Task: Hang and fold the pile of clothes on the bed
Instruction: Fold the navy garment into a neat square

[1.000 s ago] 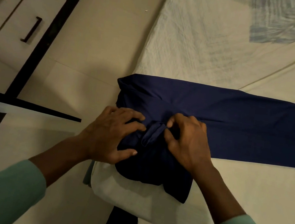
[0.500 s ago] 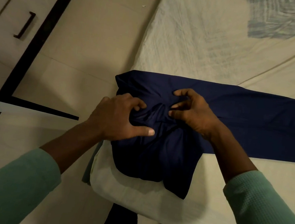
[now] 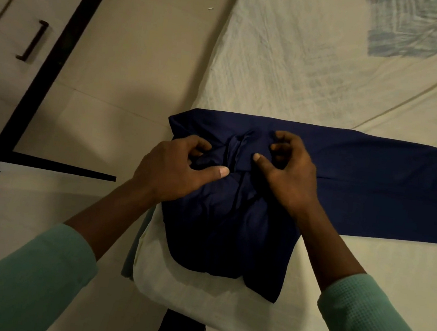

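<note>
1. Cream bedsheet (image 3: 330,82) covers the bed from 12 to 4 o'clock, with a pale blue printed patch (image 3: 423,28) at 1 o'clock.
2. The navy garment (image 3: 372,188) lies across the bed's near corner. It stretches flat toward 3 o'clock, and its bunched end is at centre.
3. The left hand (image 3: 173,165) curls its fingers into the bunched cloth, thumb pressed on top.
4. The right hand (image 3: 290,170), just beside it, pinches the same bunch with hooked fingers and thumb tip.
5. Beige floor tiles (image 3: 143,48) fill 11 o'clock.
6. A pale cupboard (image 3: 5,18) with a dark handle (image 3: 32,40) stands at 10 o'clock, and a black bar (image 3: 48,165) crosses at 9.
</note>
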### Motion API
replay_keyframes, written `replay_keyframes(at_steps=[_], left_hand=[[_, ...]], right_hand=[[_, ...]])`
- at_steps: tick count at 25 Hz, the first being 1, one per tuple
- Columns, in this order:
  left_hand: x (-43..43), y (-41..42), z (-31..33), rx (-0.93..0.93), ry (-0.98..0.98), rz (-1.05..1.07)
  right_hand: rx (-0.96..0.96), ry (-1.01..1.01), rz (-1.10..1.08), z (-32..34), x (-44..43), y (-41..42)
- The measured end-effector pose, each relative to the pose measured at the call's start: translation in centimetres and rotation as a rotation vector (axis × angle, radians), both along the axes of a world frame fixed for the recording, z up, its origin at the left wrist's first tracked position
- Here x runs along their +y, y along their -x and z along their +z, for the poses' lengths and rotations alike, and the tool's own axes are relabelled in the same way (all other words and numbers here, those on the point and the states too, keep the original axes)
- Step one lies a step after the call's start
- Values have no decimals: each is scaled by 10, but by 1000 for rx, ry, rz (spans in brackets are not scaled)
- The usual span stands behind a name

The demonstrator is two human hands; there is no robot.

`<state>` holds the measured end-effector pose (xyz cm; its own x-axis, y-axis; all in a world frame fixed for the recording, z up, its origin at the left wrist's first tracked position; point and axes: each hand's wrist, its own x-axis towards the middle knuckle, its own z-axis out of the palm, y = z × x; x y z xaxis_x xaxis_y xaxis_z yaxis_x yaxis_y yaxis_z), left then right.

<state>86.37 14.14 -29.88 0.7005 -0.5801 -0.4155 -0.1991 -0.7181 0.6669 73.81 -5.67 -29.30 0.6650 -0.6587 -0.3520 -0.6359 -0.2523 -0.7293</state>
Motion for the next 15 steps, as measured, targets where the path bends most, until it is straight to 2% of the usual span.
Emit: replay_keyframes(at_steps=[2,4,7,9,10,13,15], left_hand=[[-1,0,-1,-29,-9,24],[-3,-3,0,-37,-21,30],[-7,-4,0,-134,-83,-71],[-8,-8,-1,-143,-54,-44],[-9,-11,-2,-85,-4,18],[-14,-22,1,240,158,321],[-16,-30,7,367,134,338]], right_hand=[[28,10,-27,-5,-5,-6],[51,-67,-75,-7,-8,-12],[78,-207,-111,-9,-9,-19],[101,-268,-116,-9,-10,-20],[98,-300,-138,-6,-10,-21],[23,-439,-263,4,-11,-21],[21,-464,-291,9,-14,-20]])
